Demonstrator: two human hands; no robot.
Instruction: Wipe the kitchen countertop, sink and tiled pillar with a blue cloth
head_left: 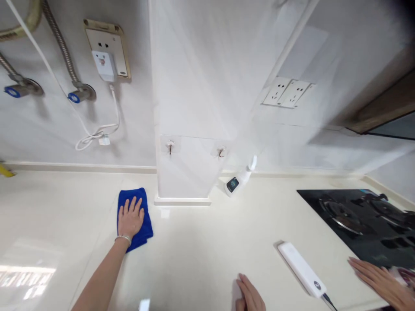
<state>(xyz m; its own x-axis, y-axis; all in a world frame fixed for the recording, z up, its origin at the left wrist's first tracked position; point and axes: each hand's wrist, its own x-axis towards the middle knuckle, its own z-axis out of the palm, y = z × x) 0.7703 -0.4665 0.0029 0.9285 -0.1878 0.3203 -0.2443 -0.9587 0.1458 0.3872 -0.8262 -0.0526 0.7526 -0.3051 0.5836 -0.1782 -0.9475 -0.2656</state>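
Counter [191,255]: glossy cream, white wall [324,149] behind.
Left hand [130,220]: palm down, fingers slightly spread, laid flat, no grip.
Blue cloth [145,226]: on counter, directly under that palm.
Right hand [251,297]: partly out of frame, fingers together; can't tell if holding anything.
Spray bottle [239,180]: beyond right hand, near wall.
White device [301,268]: between right hand and another person's hand [382,280].

One blue cloth [145,224] under the left hand's [130,220] fingers [132,204]. Two wall hooks [170,147] and one spray bottle [238,182] to their right. Two blue-capped valves [74,97] and one plug [104,65] beyond them.
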